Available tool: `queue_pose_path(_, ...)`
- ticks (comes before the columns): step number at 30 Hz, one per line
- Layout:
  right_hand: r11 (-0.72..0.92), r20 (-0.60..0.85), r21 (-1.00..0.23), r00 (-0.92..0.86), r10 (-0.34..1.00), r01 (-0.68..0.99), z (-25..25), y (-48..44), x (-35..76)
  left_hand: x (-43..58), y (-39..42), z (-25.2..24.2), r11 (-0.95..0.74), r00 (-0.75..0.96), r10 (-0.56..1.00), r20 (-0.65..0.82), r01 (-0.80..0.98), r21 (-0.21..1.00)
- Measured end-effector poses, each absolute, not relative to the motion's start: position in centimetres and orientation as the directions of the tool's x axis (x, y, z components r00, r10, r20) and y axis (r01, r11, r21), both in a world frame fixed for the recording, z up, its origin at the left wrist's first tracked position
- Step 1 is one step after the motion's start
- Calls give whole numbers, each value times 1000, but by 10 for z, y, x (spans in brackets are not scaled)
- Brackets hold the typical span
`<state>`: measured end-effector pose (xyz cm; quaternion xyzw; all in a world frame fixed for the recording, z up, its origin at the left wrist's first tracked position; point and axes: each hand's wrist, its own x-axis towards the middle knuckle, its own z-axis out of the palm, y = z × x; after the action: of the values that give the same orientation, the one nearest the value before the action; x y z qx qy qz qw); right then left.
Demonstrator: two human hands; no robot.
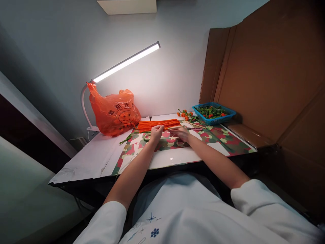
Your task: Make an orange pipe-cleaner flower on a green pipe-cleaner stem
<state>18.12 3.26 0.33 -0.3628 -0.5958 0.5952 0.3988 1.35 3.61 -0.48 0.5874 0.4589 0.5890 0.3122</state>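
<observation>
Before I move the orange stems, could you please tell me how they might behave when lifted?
The orange stems look thin, so they are probably light and somewhat bendable. They lie side by side, so some may shift apart.

The left arm (130,173) reaches up from the bottom left to the middle of the picture. The right arm (215,161) slants in from the lower right. The left hand (156,133) is curled, its thumb and finger pinched close. The right hand (182,133) is near it, fingers pointing left and stretched straighter.
</observation>
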Motion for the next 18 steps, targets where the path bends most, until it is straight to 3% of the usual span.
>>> queue_pose_path(8, -24, -76, -996, -664, 744, 87, 1, 43, 190, 6, 31, 3, -324, 216, 941, 262, 346, 881)
queue_pose_path(18, 24, -53, -995, -721, 691, 96, 2, 38, 189, 1, 26, 11, -431, 248, 902, 353, 530, 731)
